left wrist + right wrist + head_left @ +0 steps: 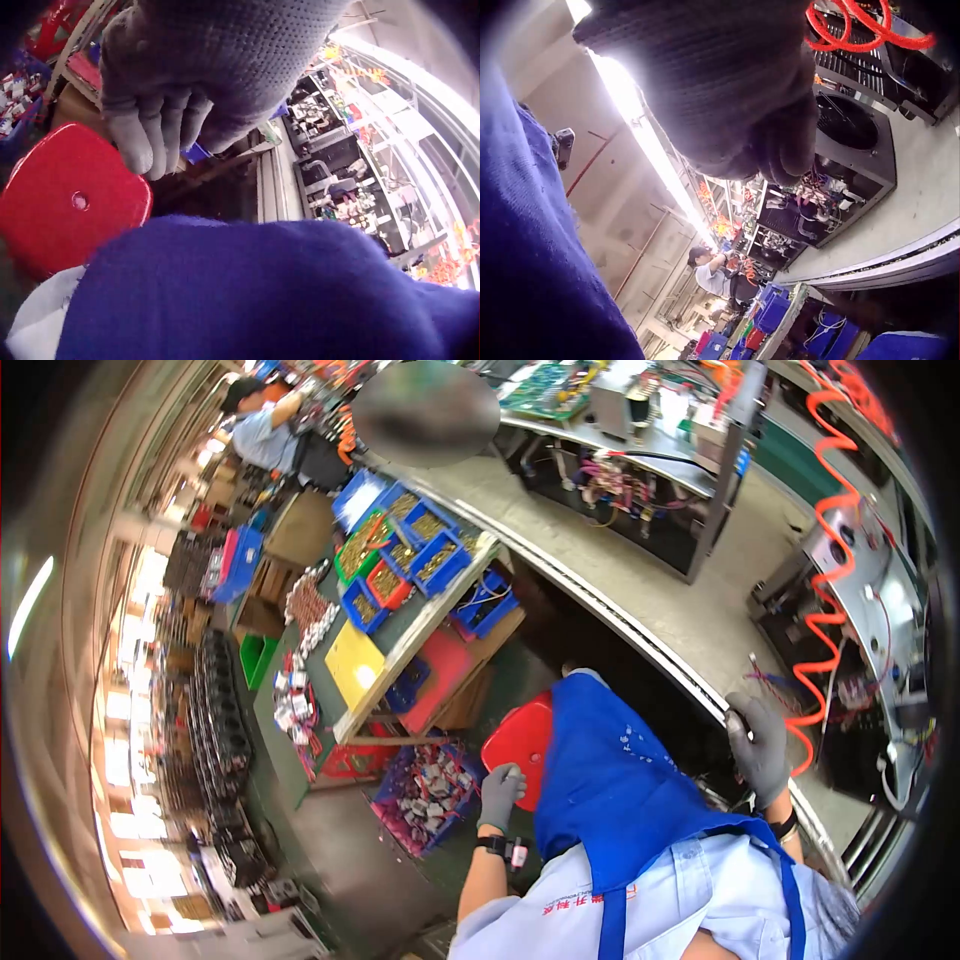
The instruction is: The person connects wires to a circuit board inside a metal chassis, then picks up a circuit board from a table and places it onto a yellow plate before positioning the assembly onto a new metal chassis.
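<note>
My left hand (pixel 503 797), in a grey knit glove, hangs beside the red plastic stool (pixel 518 745) with nothing in it. In the left wrist view its fingers (pixel 171 127) droop loosely, overlapping the stool's edge. My right hand (pixel 762 748), gloved the same way, is at the white bench edge (pixel 668 648), close to the coiled orange air hose (pixel 822 610). The right wrist view shows the dark back of that glove with the fingers (pixel 787 142) bent loosely and no object visible in them. A blue apron (pixel 615 760) covers my lap.
On the bench, an open metal chassis (pixel 640 480) with wiring stands ahead; another unit (pixel 870 600) sits at right. Left, a green-topped side table (pixel 400 625) bears several blue bins (pixel 440 563) of small brass parts. A crate of parts (pixel 425 800) lies below. Another person (pixel 265 435) works farther off.
</note>
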Motion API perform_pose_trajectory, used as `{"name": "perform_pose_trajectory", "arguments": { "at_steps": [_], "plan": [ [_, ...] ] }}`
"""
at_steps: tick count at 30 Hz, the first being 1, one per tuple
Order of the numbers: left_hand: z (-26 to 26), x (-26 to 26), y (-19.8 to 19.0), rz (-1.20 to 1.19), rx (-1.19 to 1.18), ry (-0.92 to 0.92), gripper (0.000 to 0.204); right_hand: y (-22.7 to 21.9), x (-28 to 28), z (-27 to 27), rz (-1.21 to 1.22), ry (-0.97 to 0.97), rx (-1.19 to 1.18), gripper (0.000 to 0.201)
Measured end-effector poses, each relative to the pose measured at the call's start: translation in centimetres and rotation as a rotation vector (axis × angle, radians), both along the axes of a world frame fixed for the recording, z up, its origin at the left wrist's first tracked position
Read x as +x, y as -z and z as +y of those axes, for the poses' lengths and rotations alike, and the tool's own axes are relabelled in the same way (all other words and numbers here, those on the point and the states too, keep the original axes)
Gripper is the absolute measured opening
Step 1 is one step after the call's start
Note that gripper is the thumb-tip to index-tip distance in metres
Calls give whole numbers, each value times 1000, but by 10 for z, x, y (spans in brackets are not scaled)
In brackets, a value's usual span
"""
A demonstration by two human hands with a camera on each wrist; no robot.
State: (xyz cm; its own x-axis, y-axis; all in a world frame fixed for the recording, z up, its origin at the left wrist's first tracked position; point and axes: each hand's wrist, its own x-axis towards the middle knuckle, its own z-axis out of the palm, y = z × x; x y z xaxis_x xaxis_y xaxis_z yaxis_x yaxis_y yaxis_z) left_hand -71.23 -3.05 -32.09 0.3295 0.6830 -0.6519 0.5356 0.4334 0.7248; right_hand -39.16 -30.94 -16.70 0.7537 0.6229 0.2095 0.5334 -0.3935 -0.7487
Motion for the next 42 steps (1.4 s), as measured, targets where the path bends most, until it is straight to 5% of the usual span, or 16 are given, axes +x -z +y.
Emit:
{"name": "perform_pose_trajectory", "arguments": {
  "at_steps": [6,10,12,14,17,19,22,24,26,27,31,33,34,36,40,42],
  "plan": [
    [56,-46,8,193,51,-135,20,8,12,28,67,-5,-74,19],
    [144,-123,16,327,199,-175,13,24,11,42,114,75,-17,20],
    [241,-220,77,740,536,315,13,49,13,48,15,130,-79,21],
    [265,-189,-17,1177,826,841,18,64,14,61,82,115,-186,25],
    [345,-237,-19,1326,929,792,12,68,11,106,173,109,-229,26],
    [393,-248,-19,662,612,-337,19,68,9,151,162,160,-214,25],
    [464,-246,-20,552,359,-649,31,94,11,219,129,176,-281,24],
    [510,-255,2,550,373,-636,42,81,1,300,155,116,-325,22],
    [534,-291,51,536,504,-791,74,77,-7,364,23,-145,-304,21],
    [538,-286,32,454,358,-818,97,38,-20,418,194,-230,-277,21],
    [572,-327,62,575,192,-882,92,10,-17,515,141,-363,-363,21],
    [577,-353,112,507,272,-1068,65,5,-23,543,133,-378,-402,21],
    [577,-351,111,512,254,-1077,65,2,-24,553,130,-384,-424,21],
    [585,-347,100,-12,77,-1094,31,2,-26,567,100,-446,-457,21],
    [626,-318,39,-139,140,-1203,24,-5,-30,587,119,-483,-437,21],
    [634,-289,-25,-268,245,-1157,25,-14,-32,593,103,-477,-404,20]
  ]
}}
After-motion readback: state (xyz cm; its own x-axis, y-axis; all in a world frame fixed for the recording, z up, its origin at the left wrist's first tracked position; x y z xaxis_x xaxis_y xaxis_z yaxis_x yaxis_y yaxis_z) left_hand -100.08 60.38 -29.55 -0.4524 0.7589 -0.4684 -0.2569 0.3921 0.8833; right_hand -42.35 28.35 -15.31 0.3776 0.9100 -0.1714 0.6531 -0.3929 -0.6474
